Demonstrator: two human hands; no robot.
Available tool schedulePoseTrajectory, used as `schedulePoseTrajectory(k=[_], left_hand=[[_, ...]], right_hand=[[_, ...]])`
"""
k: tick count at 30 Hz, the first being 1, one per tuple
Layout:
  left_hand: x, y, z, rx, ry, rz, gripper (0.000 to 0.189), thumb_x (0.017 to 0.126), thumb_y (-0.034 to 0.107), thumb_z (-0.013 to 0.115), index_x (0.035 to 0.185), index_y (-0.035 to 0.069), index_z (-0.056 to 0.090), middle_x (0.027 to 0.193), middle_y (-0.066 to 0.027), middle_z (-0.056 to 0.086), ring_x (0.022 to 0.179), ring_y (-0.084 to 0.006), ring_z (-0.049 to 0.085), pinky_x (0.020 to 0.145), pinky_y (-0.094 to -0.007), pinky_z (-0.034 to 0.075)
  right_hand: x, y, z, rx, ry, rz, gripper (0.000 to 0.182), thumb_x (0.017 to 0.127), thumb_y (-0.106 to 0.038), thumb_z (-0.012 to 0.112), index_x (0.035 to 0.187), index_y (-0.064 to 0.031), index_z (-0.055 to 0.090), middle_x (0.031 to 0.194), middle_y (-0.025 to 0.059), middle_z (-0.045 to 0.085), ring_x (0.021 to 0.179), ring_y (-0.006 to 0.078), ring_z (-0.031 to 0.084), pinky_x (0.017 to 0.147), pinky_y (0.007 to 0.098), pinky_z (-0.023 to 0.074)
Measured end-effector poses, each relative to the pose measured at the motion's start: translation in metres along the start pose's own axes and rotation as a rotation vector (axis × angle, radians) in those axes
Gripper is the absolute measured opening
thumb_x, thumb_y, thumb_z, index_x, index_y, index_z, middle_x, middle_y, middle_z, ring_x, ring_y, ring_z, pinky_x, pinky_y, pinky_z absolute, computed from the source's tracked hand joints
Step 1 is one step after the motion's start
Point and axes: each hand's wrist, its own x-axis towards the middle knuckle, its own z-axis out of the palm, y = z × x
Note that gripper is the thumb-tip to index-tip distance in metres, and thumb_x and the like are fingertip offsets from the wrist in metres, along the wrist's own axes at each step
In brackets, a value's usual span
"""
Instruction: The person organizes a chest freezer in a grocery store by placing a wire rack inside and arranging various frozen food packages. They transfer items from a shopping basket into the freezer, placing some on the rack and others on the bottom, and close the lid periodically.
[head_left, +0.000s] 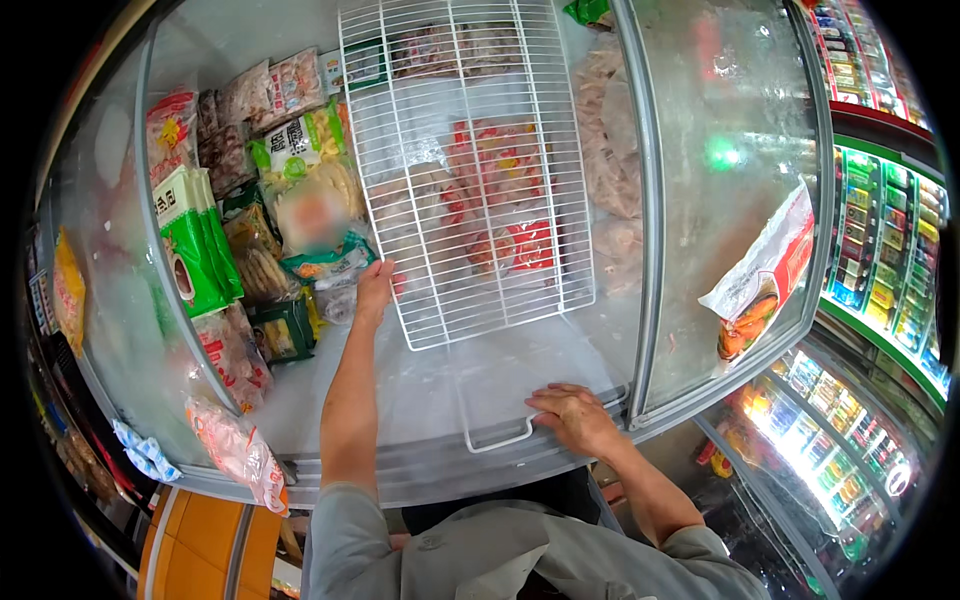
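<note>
A white wire rack (463, 202) lies across the middle of an open chest freezer, tilted slightly in my view. My left hand (377, 289) grips its left edge near the front corner, the fingertips curled between the wires. Over the freezer's front edge, my right hand (574, 416) rests palm down on or beside a bent white wire (499, 444); its fingertips point left and I cannot tell whether they grip. Through the rack I see red-printed bags (499, 161) and a clear bag of frozen food (412, 199).
Frozen packets fill the left side, among them green bags (196, 240). Clear bags of pale pieces (611, 127) lie right of the rack. Glass lids (720, 150) flank the opening, one bearing a red-and-white packet (772, 285). A pink bag (232, 442) sits on the front left rim.
</note>
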Motion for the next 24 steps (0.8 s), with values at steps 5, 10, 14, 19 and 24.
schedulePoseTrajectory(k=[5, 10, 14, 19, 24], left_hand=[[-0.002, 0.004, 0.002, -0.001, -0.002, -0.037, 0.028, 0.101, 0.037, 0.059, 0.102, 0.008, 0.061, 0.089, -0.0058, 0.068, 0.074, -0.0155, 0.066, 0.062, -0.0307, 0.054], [0.018, 0.01, 0.01, 0.005, 0.068, 0.147, 0.022, 0.095, 0.015, 0.064, 0.114, 0.004, 0.06, 0.095, -0.0098, 0.07, 0.08, -0.0169, 0.068, 0.061, -0.0295, 0.054], [0.045, -0.006, 0.022, -0.213, 0.027, 0.28, 0.042, 0.089, 0.003, 0.067, 0.129, 0.007, 0.053, 0.097, -0.0097, 0.07, 0.078, -0.0165, 0.069, 0.059, -0.0271, 0.051], [0.017, 0.016, 0.016, -0.131, -0.016, 0.1, 0.041, 0.089, 0.005, 0.064, 0.128, 0.018, 0.057, 0.1, -0.0051, 0.072, 0.075, -0.0136, 0.069, 0.055, -0.0246, 0.041], [0.009, 0.028, 0.019, -0.14, -0.036, 0.142, 0.038, 0.091, 0.004, 0.06, 0.127, 0.014, 0.057, 0.099, -0.0056, 0.072, 0.072, -0.0143, 0.07, 0.055, -0.0235, 0.043]], right_hand=[[0.026, -0.011, -0.016, -0.016, -0.231, -0.088, 0.043, 0.088, -0.011, 0.071, 0.13, -0.0089, 0.065, 0.132, 0.0147, 0.065, 0.127, 0.0341, 0.057, 0.108, 0.0429, 0.0447], [0.105, -0.034, -0.04, 0.015, -0.108, -0.049, 0.043, 0.089, -0.01, 0.07, 0.131, -0.0073, 0.062, 0.133, 0.0167, 0.063, 0.123, 0.0367, 0.058, 0.103, 0.0451, 0.0473], [0.24, 0.018, -0.039, 0.002, 0.646, -0.035, 0.041, 0.092, -0.01, 0.065, 0.131, -0.0028, 0.059, 0.126, 0.0211, 0.063, 0.116, 0.0403, 0.06, 0.1, 0.0459, 0.0473], [0.347, 0.071, -0.101, -0.205, 1.093, 0.108, 0.04, 0.088, -0.004, 0.061, 0.127, 0.0047, 0.056, 0.124, 0.0274, 0.059, 0.117, 0.046, 0.054, 0.101, 0.0498, 0.044], [0.394, 0.146, -0.16, -0.477, 1.298, 0.146, 0.042, 0.09, -0.01, 0.059, 0.131, -0.0003, 0.053, 0.138, 0.022, 0.052, 0.124, 0.0437, 0.05, 0.102, 0.0525, 0.0431]])
